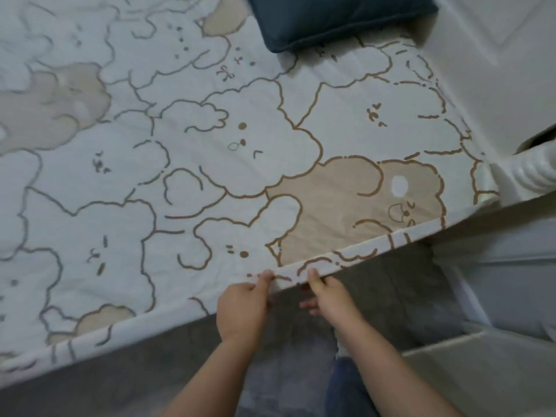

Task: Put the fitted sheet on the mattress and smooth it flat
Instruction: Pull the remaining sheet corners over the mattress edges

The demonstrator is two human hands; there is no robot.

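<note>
Here, both hands tuck the near edge of the fitted sheet [210, 164] along the side of the mattress [376, 251].

Head view: the left hand [243, 308] and the right hand [328, 299] each pinch the sheet hem at the bed edge, close beside each other. The sheet already covers the top, with soft wrinkles. To do it well, I think they should pull the hem down evenly, then slide apart toward the corners. A dark cushion [340, 19] lies at the far end.
</note>
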